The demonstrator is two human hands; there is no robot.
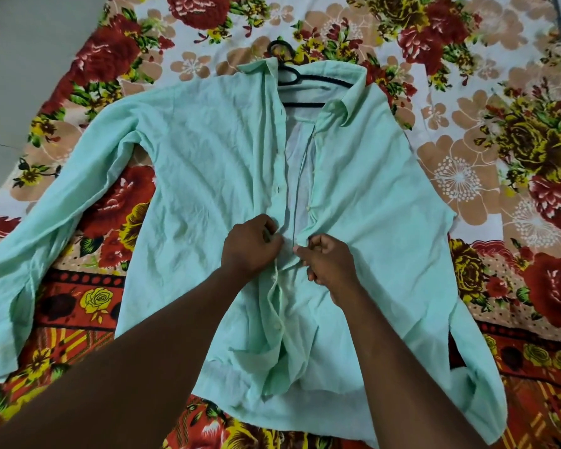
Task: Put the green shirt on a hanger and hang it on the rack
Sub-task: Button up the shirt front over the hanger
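The green shirt (pixel 208 163) lies face up on a flowered bedsheet, its sleeves spread out to both sides. A black hanger (pixel 305 77) sits inside the collar, and its hook sticks out above the neckline. The front is open from the collar down to the middle. My left hand (pixel 251 246) pinches the left placket edge at mid-chest. My right hand (pixel 329 260) pinches the right placket edge just beside it. The two edges meet between my fingers. Below my hands the front is bunched and wrinkled.
The flowered bedsheet (pixel 467 157) covers the whole surface under the shirt. A grey floor (pixel 20 76) shows at the upper left past the sheet's edge. No rack is in view.
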